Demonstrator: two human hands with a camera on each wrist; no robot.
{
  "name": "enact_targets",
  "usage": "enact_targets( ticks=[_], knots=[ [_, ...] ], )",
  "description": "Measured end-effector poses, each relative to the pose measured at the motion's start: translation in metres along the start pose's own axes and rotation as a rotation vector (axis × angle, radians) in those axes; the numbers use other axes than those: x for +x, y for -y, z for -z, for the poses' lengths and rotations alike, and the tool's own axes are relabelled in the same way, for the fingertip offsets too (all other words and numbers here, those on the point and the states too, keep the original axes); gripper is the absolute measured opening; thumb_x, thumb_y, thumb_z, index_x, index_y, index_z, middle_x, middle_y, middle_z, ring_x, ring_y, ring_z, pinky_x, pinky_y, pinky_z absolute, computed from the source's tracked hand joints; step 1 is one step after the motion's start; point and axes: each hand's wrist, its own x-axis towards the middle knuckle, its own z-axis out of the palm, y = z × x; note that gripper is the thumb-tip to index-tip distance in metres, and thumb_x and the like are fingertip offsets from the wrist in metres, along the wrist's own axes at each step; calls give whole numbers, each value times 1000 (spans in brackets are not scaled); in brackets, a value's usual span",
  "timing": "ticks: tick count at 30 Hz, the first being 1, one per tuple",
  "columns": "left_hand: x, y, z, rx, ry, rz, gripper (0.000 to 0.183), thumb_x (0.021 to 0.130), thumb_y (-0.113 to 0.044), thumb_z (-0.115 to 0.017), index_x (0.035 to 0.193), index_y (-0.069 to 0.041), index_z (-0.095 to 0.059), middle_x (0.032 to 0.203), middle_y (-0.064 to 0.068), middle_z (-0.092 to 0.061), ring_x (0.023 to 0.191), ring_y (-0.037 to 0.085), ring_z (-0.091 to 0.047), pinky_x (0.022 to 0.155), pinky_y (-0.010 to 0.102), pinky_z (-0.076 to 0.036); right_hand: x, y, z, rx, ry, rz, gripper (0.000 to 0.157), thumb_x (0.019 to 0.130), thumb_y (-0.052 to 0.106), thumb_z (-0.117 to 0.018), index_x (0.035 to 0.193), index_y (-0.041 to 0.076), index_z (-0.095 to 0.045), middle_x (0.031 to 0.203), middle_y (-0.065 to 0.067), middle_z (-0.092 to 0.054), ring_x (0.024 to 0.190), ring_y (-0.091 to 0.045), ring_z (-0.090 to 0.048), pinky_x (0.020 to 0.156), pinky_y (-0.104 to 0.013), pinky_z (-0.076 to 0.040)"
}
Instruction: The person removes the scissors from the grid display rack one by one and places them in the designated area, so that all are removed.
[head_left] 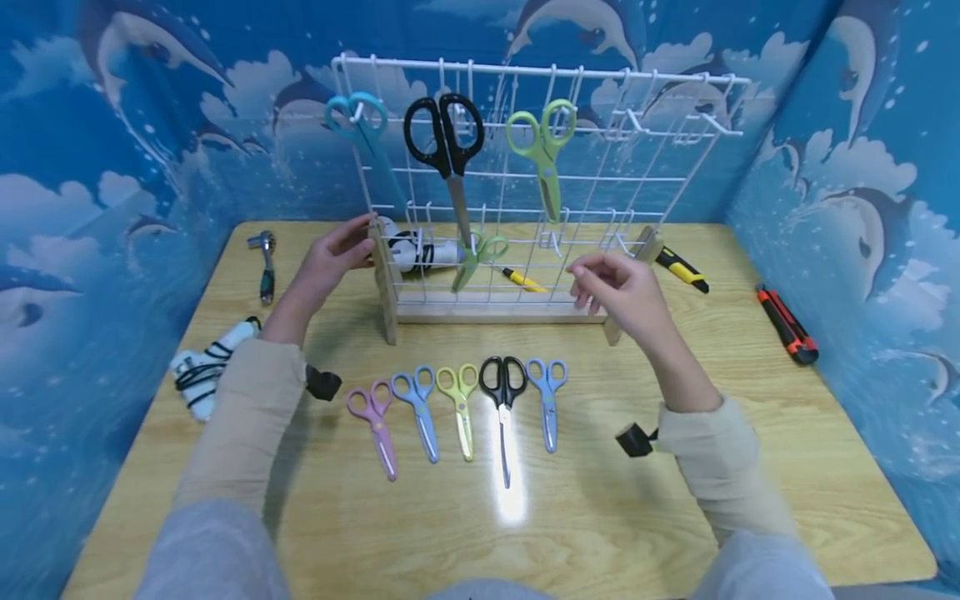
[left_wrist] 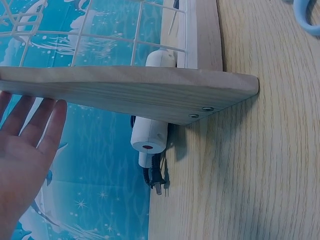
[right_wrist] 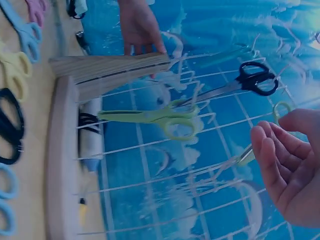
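My left hand (head_left: 339, 254) touches the wooden side (left_wrist: 120, 90) of a white wire rack (head_left: 525, 175), fingers fairly straight. In front of the rack's lower right part, my right hand (head_left: 618, 292) has loosely bent fingers and holds nothing visible. On the upper hooks hang turquoise scissors (head_left: 358, 125), black-handled scissors (head_left: 448, 146) and light green scissors (head_left: 546, 154). Lower down hang other green scissors (right_wrist: 160, 120). On the table before the rack lie pink scissors (head_left: 375, 421), blue scissors (head_left: 418, 408), yellow scissors (head_left: 461, 408), black-handled scissors (head_left: 504, 396) and more blue scissors (head_left: 549, 404).
Behind the rack lie a white corded tool (left_wrist: 150, 135) and a small yellow cutter (head_left: 523, 279). A yellow-black cutter (head_left: 682, 268) and a red-black cutter (head_left: 787, 325) lie right. At left are a ratchet (head_left: 266, 267) and another corded tool (head_left: 206, 371).
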Motion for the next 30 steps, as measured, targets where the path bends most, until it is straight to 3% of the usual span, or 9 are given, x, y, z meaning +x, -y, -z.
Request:
enact_targets(
  ticks=[4, 8, 13, 18, 26, 30],
  knots=[
    [1, -2, 0, -4, 2, 2, 50, 83, -32, -51, 130, -24, -35, 127, 7, -41, 108, 16, -45, 88, 36, -42, 22, 24, 2, -34, -65, 72, 25, 84, 13, -53, 102, -4, -54, 86, -8, -58, 73, -17, -55, 58, -20, -50],
    [2, -2, 0, -6, -1, 7, 50, 83, -33, -51, 130, -24, -35, 127, 8, -41, 107, 16, -45, 88, 37, -42, 36, 42, -1, -71, -94, 97, 33, 84, 11, -52, 116, 2, -47, 108, -10, -52, 96, -20, -49, 80, -24, -45],
    [3, 0, 1, 2, -3, 6, 50, 82, -34, -52, 129, -25, -36, 127, 8, -41, 107, 17, -45, 88, 38, -41, 48, 47, -5, -23, -94, 94, 46, 83, 6, -52, 126, 8, -38, 122, -10, -44, 108, -20, -43, 94, -32, -35],
    [1, 2, 1, 20, 4, 12, 51, 82, -35, -51, 129, -26, -35, 127, 7, -41, 108, 18, -44, 87, 34, -43, 60, 32, -7, 87, -89, 82, 51, 81, 4, -54, 128, 13, -34, 121, -9, -44, 106, -20, -44, 95, -31, -35],
    [0, 3, 0, -8, 8, 5, 50, 83, -35, -51, 129, -26, -35, 127, 6, -41, 107, 16, -45, 90, 44, -38, 67, 24, -9, 130, -128, 57, 42, 83, 9, -54, 123, 13, -40, 111, -8, -48, 92, -20, -49, 81, -28, -45],
    [1, 3, 1, -8, 8, 0, 50, 83, -35, -51, 129, -27, -36, 127, 6, -41, 108, 16, -45, 90, 43, -39, 69, 29, -10, 87, -128, 42, 35, 83, 10, -54, 117, 8, -46, 105, -9, -51, 89, -17, -50, 76, -27, -48]
  ],
)
